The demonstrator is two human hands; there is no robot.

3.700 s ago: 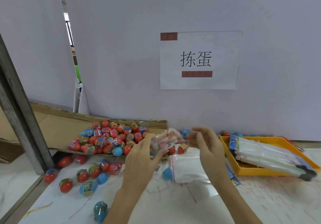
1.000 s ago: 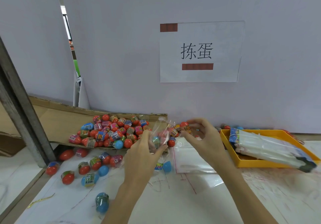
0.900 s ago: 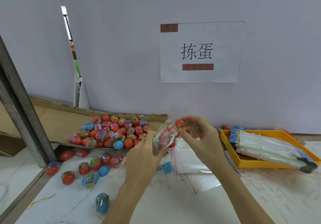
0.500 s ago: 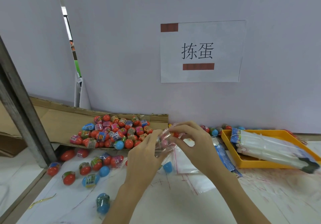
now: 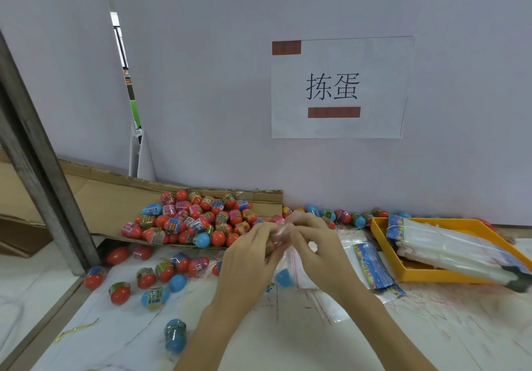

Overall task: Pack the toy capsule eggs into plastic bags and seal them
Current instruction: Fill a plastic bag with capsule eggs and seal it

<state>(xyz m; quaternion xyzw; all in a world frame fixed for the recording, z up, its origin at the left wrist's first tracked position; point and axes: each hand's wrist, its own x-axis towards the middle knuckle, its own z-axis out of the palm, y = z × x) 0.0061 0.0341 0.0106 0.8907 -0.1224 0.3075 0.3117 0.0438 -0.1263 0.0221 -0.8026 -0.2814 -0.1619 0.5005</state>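
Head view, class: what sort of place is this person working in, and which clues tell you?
Probably a small packing workstation in a workshop. A heap of capsule eggs lies on flattened cardboard, an orange tray holds bundled plastic bags, and a printed paper sign labels the partition.

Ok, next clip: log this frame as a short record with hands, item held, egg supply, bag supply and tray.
left hand: grips small clear bag
right hand: pinches the same bag's top
bag contents: blurred, reddish shapes inside
egg supply: pile of capsule eggs on cardboard, loose eggs on table
empty bags: flat under the hands
yellow tray: holds bundled packets, at right
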